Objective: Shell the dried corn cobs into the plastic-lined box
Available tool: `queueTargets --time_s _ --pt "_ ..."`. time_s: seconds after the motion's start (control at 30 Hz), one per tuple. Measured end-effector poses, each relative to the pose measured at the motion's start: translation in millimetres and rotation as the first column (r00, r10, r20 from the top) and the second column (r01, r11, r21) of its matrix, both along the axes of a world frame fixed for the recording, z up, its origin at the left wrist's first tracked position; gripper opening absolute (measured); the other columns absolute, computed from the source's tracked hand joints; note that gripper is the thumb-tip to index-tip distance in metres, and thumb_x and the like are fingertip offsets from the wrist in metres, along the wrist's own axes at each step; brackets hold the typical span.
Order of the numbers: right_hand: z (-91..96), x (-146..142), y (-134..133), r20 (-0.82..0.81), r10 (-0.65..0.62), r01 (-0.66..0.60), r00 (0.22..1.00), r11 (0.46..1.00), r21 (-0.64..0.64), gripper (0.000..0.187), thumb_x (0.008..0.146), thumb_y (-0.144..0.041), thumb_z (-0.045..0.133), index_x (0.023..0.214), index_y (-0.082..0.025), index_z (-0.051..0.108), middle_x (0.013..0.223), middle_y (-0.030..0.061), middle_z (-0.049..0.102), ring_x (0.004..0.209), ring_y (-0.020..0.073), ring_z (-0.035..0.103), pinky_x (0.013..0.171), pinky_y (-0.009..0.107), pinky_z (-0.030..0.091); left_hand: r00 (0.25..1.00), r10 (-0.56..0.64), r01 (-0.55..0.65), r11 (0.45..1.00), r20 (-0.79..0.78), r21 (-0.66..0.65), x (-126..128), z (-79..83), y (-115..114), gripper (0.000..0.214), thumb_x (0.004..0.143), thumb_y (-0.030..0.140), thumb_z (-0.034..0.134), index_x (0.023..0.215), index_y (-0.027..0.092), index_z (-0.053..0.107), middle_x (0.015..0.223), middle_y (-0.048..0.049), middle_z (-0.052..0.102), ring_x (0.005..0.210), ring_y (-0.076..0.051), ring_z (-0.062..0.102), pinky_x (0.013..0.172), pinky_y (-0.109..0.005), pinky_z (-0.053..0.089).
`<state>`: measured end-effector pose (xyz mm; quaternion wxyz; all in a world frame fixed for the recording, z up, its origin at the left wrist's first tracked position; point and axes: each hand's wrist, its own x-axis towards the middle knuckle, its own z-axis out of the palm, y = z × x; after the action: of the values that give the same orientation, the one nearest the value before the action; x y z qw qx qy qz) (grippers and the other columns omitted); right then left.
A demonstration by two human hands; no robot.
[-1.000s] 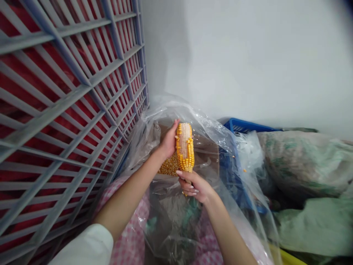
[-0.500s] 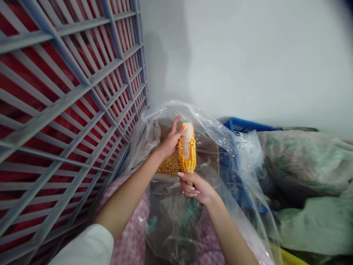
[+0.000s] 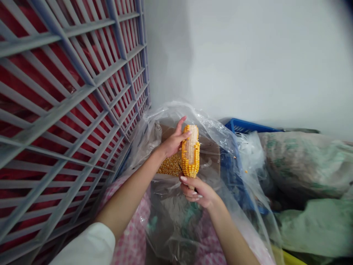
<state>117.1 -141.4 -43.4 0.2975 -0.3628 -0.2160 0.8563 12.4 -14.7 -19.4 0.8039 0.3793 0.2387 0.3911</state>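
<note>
An ear of corn (image 3: 190,151) stands nearly upright in front of me, with a wide pale strip bare of kernels on its facing side and yellow kernels along both edges. My left hand (image 3: 175,142) grips its upper left side, the thumb pressed by the bare strip and one finger raised. Around the lower end, my right hand (image 3: 199,190) is closed. A thin dark thing shows at the right fingers, too small to name. Below lie loose corn kernels (image 3: 170,165) inside a clear plastic bag (image 3: 176,206), partly hidden by my left arm.
A tall grey plastic crate (image 3: 93,88) with red material behind its slats rises close on the left. To the right are a blue basket (image 3: 255,127) and stuffed woven sacks (image 3: 306,162). A pale wall (image 3: 248,62) stands behind.
Both hands and the ear of corn sit slightly farther right and lower in view. The ear has turned a little, and the thin dark thing now shows by the right fingers.
</note>
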Motion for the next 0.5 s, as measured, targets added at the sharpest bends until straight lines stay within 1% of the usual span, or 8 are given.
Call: queueTargets --time_s 0.07,0.1,0.2,0.23,0.3,0.37,0.5 --pt "0.9 0.9 0.8 0.007 -0.017 0.017 1.0 1.0 0.005 0.042 0.065 -0.04 0.065 0.052 -0.018 0.033 0.032 -0.0114 0.03 0.026 -0.001 0.015 0.028 0.014 0.007 0.999 0.015 -0.014 1.0 0.036 -0.027 0.3 1.1 1.2 0.069 0.072 0.026 0.06 0.13 0.042 0.027 0.088 0.002 0.061 0.07 -0.012 0.059 0.064 -0.022 0.046" --pt "1.5 1.0 1.4 0.01 -0.029 0.028 1.0 1.0 0.013 0.041 0.066 -0.04 0.065 0.053 -0.018 0.033 0.032 -0.0116 0.03 0.026 -0.0011 0.015 0.028 0.015 0.007 0.998 0.027 -0.024 0.998 0.061 -0.056 0.6 1.9 2.5 0.065 0.073 0.03 0.059 0.13 0.04 0.029 0.09 0.0011 0.061 0.07 -0.012 0.059 0.063 -0.023 0.046" --pt "3.4 0.0 3.7 0.025 -0.051 0.05 0.998 0.999 0.021 0.04 0.066 -0.037 0.065 0.054 -0.018 0.032 0.033 -0.0123 0.029 0.026 -0.001 0.014 0.028 0.015 0.007 0.993 0.074 -0.053 0.979 0.096 -0.198 2.4 4.2 7.8 0.053 0.079 0.048 0.044 0.128 0.032 0.035 0.09 -0.0036 0.062 0.07 -0.017 0.061 0.061 -0.028 0.048" --pt "3.8 -0.8 4.4 0.039 -0.053 0.052 0.998 0.999 0.015 0.04 0.066 -0.037 0.066 0.055 -0.018 0.032 0.033 -0.0124 0.029 0.026 -0.0009 0.014 0.028 0.015 0.007 0.992 0.094 -0.072 0.967 0.081 -0.245 3.3 4.2 9.5 0.052 0.08 0.05 0.039 0.128 0.03 0.037 0.089 -0.0046 0.063 0.071 -0.018 0.062 0.061 -0.029 0.048" --pt "4.0 -2.5 5.4 0.076 -0.049 0.049 0.996 0.999 0.001 0.039 0.065 -0.037 0.066 0.056 -0.018 0.033 0.033 -0.0126 0.029 0.026 -0.0008 0.013 0.028 0.015 0.006 0.99 0.134 -0.119 0.948 0.032 -0.297 5.1 2.9 11.9 0.048 0.082 0.046 0.038 0.127 0.028 0.037 0.089 -0.0051 0.063 0.071 -0.019 0.063 0.062 -0.03 0.048" --pt "3.2 -3.8 5.8 0.099 -0.047 0.049 0.994 0.999 -0.01 0.039 0.064 -0.038 0.067 0.056 -0.018 0.034 0.033 -0.0128 0.029 0.026 -0.0007 0.013 0.028 0.015 0.005 0.986 0.169 -0.161 0.946 0.003 -0.281 6.9 0.4 12.5 0.045 0.083 0.039 0.041 0.126 0.028 0.037 0.089 -0.0044 0.063 0.07 -0.018 0.063 0.062 -0.03 0.048" --pt "0.4 -4.8 5.3 0.076 -0.045 0.046 0.996 0.999 -0.012 0.041 0.063 -0.038 0.067 0.053 -0.018 0.033 0.032 -0.0125 0.028 0.026 -0.0009 0.014 0.027 0.015 0.007 0.976 0.218 -0.215 0.967 0.008 -0.137 9.3 -5.0 10.7 0.045 0.079 0.035 0.05 0.121 0.027 0.038 0.089 -0.0031 0.061 0.07 -0.016 0.063 0.063 -0.028 0.048"
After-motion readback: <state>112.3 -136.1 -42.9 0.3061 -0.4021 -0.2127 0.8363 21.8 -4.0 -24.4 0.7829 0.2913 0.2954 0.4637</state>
